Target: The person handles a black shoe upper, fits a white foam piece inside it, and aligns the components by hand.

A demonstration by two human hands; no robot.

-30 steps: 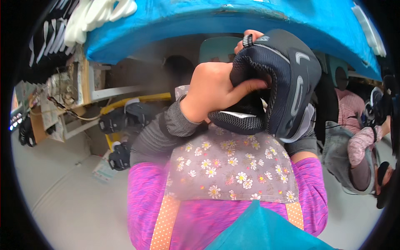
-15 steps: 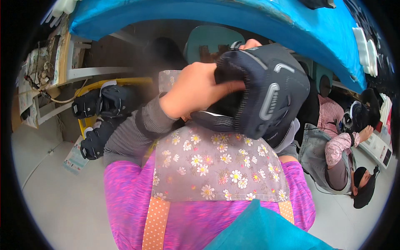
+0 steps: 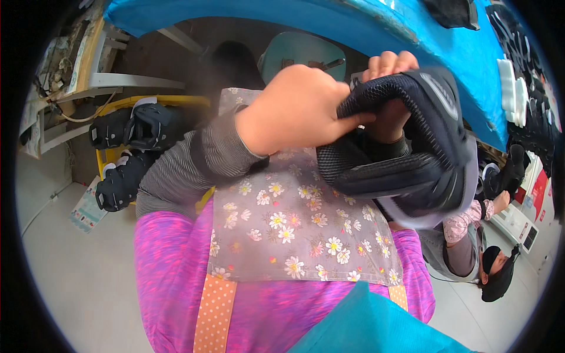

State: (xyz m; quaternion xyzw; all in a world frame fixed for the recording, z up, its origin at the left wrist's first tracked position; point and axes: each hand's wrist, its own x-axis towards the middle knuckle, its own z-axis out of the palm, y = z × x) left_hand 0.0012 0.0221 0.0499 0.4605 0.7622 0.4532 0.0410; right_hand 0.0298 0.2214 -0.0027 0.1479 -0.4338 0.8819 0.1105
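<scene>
Handling is under way: the boot (image 3: 440, 138) is clamped by fingers of the left hand (image 3: 291, 110) and, apparently, the right hand (image 3: 389, 66); it is not yet released.

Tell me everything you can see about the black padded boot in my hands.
The black padded boot looks like soft fabric with mesh-like edging, a raised grey stripe on its outer side and a blurred pale grey band along its lower right. It is tilted, its opening gaping leftward. The bare left hand grips its rim; the bare right hand has fingers over its far edge, the wrist visible through the opening.
</scene>
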